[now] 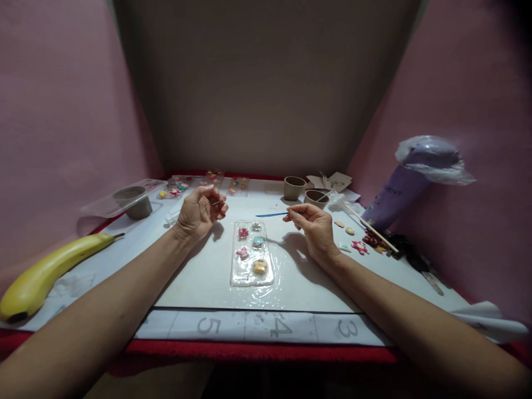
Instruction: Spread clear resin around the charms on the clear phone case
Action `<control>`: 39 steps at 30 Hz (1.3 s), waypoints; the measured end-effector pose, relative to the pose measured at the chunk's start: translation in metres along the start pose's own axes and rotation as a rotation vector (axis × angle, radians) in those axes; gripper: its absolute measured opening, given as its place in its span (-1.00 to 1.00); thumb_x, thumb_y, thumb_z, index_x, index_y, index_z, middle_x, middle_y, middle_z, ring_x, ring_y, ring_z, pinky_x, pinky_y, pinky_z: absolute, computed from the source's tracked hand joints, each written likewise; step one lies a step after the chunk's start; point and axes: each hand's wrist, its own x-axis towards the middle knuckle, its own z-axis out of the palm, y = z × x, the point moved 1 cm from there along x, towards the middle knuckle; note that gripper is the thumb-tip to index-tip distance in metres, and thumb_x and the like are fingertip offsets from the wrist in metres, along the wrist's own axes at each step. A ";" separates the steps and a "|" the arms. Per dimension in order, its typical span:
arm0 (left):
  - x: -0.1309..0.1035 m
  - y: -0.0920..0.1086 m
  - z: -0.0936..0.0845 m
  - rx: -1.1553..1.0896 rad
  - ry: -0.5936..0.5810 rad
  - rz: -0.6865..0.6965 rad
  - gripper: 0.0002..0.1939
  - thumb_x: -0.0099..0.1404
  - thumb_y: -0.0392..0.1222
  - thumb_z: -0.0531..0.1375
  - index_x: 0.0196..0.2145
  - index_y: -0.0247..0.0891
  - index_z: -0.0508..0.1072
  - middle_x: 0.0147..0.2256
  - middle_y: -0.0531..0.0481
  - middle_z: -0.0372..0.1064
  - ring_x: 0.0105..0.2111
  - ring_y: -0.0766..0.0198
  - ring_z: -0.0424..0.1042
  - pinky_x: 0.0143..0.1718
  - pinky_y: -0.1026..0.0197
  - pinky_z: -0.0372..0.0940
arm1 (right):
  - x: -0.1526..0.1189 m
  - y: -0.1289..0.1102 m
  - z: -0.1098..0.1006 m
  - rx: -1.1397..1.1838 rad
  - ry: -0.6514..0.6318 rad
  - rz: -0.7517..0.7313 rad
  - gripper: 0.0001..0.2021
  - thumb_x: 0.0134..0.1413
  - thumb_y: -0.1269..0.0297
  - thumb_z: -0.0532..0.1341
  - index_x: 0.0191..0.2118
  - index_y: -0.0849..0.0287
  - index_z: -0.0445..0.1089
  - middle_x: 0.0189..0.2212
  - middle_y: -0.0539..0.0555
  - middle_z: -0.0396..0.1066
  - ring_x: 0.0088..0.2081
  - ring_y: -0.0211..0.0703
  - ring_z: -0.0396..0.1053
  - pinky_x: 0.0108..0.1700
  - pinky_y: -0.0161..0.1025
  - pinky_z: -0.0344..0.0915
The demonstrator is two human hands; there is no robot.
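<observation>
Clear case [251, 277] with five charms [260, 266] on the white surface [195, 282].
The right hand [315, 226] pinches a blue stick [272, 214] between closed fingertips near the case's far end; the left hand [198, 213] is loosely curled beside it, and whether it grips anything I cannot tell. Loose charms [359, 247] lie to the right, a banana [54, 269] far left, two cups [294, 189] behind.

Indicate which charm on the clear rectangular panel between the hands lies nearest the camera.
The yellow blocky charm; the pink rabbit-shaped charm and three others lie farther back.
</observation>
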 end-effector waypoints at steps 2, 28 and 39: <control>0.000 0.000 0.000 0.000 0.010 -0.019 -0.82 0.01 -0.12 0.20 -0.55 -0.27 0.31 -0.53 0.01 0.30 -0.55 0.29 0.30 -0.56 0.26 0.17 | 0.000 0.001 0.000 -0.004 -0.008 -0.004 -0.87 -0.11 0.26 0.38 -0.39 0.16 0.49 -0.55 0.00 0.51 -0.48 -0.23 0.45 -0.36 -0.23 0.35; -0.002 0.002 0.001 0.001 0.033 -0.050 -0.77 0.05 -0.07 0.24 -0.45 -0.30 0.40 -0.37 -0.11 0.40 -0.50 0.32 0.28 -0.70 0.38 -0.05 | -0.001 -0.001 0.000 -0.003 0.005 0.005 -0.88 -0.11 0.27 0.37 -0.40 0.16 0.49 -0.55 0.00 0.50 -0.48 -0.23 0.44 -0.36 -0.22 0.36; -0.003 0.002 0.003 0.020 0.012 -0.054 -0.75 0.03 -0.04 0.25 -0.48 -0.30 0.37 -0.44 -0.08 0.37 -0.57 0.35 0.26 -0.73 0.36 -0.09 | 0.000 0.000 0.000 -0.021 -0.006 -0.006 -0.88 -0.09 0.25 0.37 -0.39 0.16 0.49 -0.55 0.00 0.50 -0.47 -0.22 0.45 -0.36 -0.21 0.36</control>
